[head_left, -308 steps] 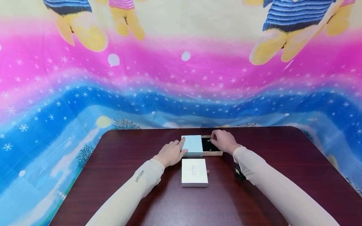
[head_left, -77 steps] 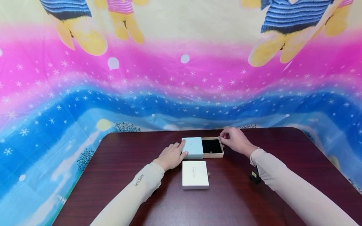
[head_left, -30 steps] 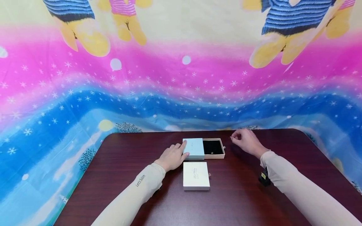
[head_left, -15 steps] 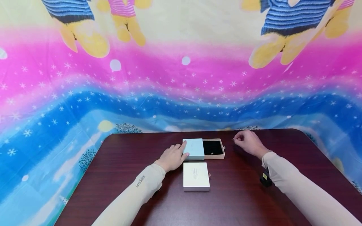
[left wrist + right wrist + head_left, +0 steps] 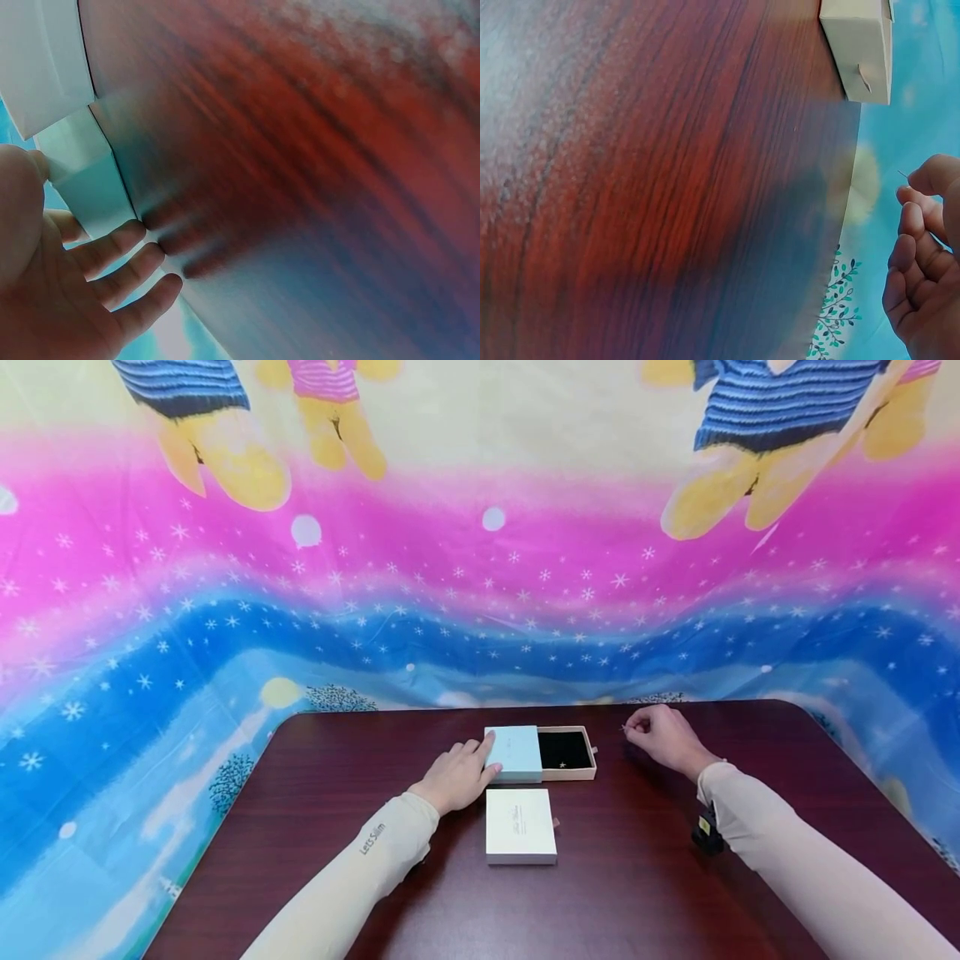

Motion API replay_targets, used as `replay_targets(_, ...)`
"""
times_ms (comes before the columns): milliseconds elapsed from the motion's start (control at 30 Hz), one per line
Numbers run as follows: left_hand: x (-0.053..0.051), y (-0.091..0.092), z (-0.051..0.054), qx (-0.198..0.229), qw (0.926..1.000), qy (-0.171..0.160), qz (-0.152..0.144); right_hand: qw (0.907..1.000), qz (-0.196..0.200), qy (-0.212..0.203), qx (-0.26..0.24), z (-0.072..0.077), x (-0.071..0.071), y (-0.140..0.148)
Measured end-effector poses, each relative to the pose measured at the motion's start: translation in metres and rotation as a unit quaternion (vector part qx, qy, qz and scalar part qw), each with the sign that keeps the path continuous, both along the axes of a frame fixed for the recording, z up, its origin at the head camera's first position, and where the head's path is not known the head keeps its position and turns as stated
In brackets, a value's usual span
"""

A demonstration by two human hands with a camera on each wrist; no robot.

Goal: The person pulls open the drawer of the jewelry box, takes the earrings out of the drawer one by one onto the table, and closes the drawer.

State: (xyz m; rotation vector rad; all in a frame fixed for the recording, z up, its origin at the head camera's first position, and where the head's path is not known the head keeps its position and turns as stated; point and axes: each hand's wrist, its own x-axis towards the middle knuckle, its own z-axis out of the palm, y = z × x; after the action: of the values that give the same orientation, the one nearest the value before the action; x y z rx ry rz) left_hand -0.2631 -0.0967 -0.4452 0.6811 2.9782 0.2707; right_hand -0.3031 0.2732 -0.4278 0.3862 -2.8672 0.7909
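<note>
A light blue box sleeve (image 5: 513, 753) lies near the table's far edge, its cream drawer (image 5: 592, 775) pulled out to the right. On the drawer's black lining (image 5: 564, 748) sits one small star-shaped piece (image 5: 562, 765). My left hand (image 5: 452, 777) rests with spread fingers against the sleeve's left side, and its fingers show extended in the left wrist view (image 5: 120, 274). Right of the drawer, my right hand (image 5: 663, 737) pinches a tiny thin item (image 5: 624, 727) between thumb and index finger; in the right wrist view a fine pin-like end (image 5: 902, 173) sticks out. What the item is, I cannot tell.
A white box (image 5: 521, 827) with printed lettering and a small pull tab at its right lies just in front of the blue one. The dark red wooden table (image 5: 360, 877) ends at a patterned cloth (image 5: 450, 568) behind.
My right hand has moved from over the drawer to the right, carrying the tiny item, and has shifted only slightly in the last second. One of two star pieces has left the lining. My left hand stays.
</note>
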Motion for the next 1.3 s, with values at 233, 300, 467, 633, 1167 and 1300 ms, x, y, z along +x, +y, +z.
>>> replay_targets(233,-0.001,-0.001,-0.001,0.003,1.0,-0.002,-0.001,0.9999,-0.006,-0.013,0.006,-0.001,-0.001,0.004)
replay_targets(300,-0.001,0.0,0.0,0.004,1.0,-0.002,-0.001,0.9999,-0.006,-0.014,0.007,-0.001,-0.002,0.005)
replay_targets(467,-0.001,0.0,0.001,0.003,1.0,-0.003,-0.001,0.9999,-0.004,-0.015,0.007,-0.001,-0.003,0.008)
replay_targets(633,-0.001,0.0,0.002,0.003,1.0,-0.006,0.0,0.9997,-0.004,-0.022,0.012,-0.003,-0.003,0.01)
replay_targets(1167,-0.001,0.0,-0.001,0.001,1.0,-0.006,-0.001,0.9979,-0.018,-0.056,0.026,-0.01,-0.001,0.019)
replay_targets(1300,0.0,0.0,0.0,0.002,1.0,-0.007,0.0,0.9974,-0.02,-0.064,0.028,-0.011,0.0,0.019)
